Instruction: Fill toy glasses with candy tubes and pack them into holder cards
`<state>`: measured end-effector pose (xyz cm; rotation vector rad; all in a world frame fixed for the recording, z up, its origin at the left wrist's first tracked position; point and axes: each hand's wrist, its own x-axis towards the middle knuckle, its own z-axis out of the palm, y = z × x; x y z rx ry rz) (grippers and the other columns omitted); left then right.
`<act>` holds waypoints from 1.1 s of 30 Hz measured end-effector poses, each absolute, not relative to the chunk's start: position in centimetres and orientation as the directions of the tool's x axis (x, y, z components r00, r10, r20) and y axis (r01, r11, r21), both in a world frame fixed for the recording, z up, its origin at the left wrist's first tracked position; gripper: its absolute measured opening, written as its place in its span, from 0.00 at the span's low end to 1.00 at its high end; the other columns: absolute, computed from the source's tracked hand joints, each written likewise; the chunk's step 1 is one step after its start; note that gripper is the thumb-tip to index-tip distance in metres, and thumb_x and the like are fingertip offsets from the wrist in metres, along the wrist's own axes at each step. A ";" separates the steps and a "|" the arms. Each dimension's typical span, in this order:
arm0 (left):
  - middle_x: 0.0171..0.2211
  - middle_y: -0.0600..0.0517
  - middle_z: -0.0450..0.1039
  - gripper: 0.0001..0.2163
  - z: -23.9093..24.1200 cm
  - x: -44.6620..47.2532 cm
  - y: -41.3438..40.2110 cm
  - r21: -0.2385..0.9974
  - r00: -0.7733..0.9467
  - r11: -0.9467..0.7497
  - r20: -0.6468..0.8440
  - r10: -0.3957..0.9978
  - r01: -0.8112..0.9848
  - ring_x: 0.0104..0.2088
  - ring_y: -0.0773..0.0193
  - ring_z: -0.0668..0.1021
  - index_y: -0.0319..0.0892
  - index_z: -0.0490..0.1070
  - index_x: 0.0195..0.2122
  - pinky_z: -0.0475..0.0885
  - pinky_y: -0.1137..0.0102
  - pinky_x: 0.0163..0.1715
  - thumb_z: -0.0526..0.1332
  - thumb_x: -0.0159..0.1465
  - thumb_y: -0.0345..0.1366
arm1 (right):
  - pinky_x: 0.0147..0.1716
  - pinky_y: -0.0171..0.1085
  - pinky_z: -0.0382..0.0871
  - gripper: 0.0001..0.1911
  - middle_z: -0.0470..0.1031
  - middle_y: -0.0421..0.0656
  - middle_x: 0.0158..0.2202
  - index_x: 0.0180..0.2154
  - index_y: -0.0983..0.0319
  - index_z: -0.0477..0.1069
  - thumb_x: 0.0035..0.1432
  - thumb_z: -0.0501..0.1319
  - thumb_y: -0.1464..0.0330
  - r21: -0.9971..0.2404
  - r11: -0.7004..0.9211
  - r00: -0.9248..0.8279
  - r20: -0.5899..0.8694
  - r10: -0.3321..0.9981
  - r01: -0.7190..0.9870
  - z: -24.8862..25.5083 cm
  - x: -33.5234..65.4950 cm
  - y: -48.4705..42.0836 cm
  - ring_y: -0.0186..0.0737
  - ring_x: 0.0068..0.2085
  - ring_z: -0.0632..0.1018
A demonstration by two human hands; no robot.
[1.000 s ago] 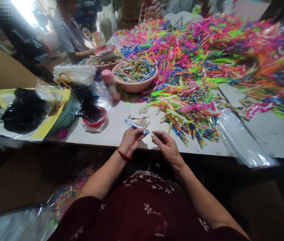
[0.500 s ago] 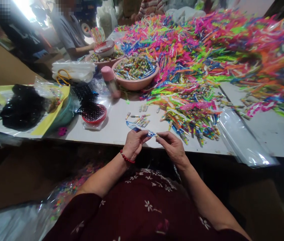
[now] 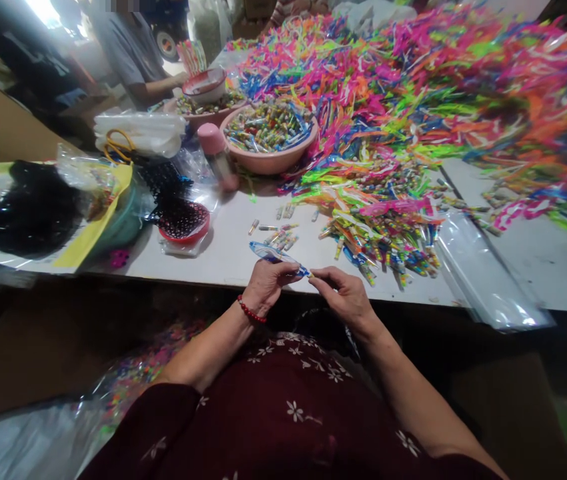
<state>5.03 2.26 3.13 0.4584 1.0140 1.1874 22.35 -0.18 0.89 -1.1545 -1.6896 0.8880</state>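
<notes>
My left hand (image 3: 266,285) is closed, thumb and fingers pinching a blue and white plastic strip (image 3: 263,251) over the table's front edge. The strip's far end sticks out past my left fingers toward the back left. Facing it, my right hand (image 3: 344,293) pinches a small yellowish tube (image 3: 311,274) at the strip's near end; my fingertips partly hide it. Just beyond my hands, several small patterned tubes (image 3: 282,237) lie loose on the white table (image 3: 233,263). Right of them is a heap of bright strips with tubes on their ends (image 3: 388,227).
A pink basin (image 3: 273,162) of small tubes stands behind, beside a pink-capped bottle (image 3: 218,157). A red basket (image 3: 186,223) and black plastic bag (image 3: 36,210) lie left. Clear plastic bags (image 3: 493,277) lie right. A large strip pile (image 3: 413,80) covers the back; a person in grey (image 3: 128,53) sits far left.
The blue strip has turned and now lies straighter between my two hands, more of it showing. Both hands keep their pinch and have shifted only slightly.
</notes>
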 end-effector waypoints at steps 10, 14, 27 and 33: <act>0.30 0.54 0.74 0.15 -0.6 2.4 3.7 0.948 -0.140 0.178 -0.220 0.965 -0.265 0.30 0.71 0.75 0.39 0.73 0.34 0.72 0.75 0.33 0.74 0.50 0.39 | 0.51 0.51 0.71 0.18 0.80 0.51 0.46 0.52 0.63 0.75 0.65 0.61 0.61 -0.585 0.302 0.192 0.633 0.750 0.752 2.1 29.2 4.9 0.50 0.46 0.79; 0.33 0.53 0.75 0.11 -1.9 0.3 6.4 0.997 -0.248 0.066 -0.071 0.966 -0.030 0.33 0.67 0.76 0.41 0.73 0.34 0.73 0.73 0.33 0.69 0.56 0.41 | 0.60 0.56 0.62 0.18 0.75 0.54 0.55 0.55 0.62 0.73 0.65 0.60 0.66 -0.303 0.349 -0.022 0.727 0.687 0.887 1.5 29.2 7.9 0.55 0.57 0.72; 0.36 0.51 0.79 0.07 -0.8 2.4 21.4 0.754 -0.075 -0.041 0.119 0.990 0.655 0.38 0.63 0.78 0.40 0.77 0.37 0.71 0.72 0.40 0.59 0.65 0.32 | 0.43 0.43 0.64 0.09 0.74 0.50 0.44 0.47 0.63 0.73 0.70 0.56 0.68 -0.194 0.631 -0.542 0.364 0.757 0.751 -5.0 17.3 12.8 0.47 0.43 0.70; 0.53 0.37 0.73 0.14 -0.5 4.2 27.9 0.554 -0.153 0.062 0.119 0.981 0.830 0.55 0.51 0.74 0.36 0.75 0.50 0.65 0.63 0.56 0.58 0.69 0.38 | 0.41 0.42 0.63 0.07 0.72 0.51 0.41 0.44 0.65 0.72 0.69 0.56 0.72 -0.181 0.611 -0.507 0.406 0.760 0.771 -6.1 17.3 12.4 0.47 0.41 0.68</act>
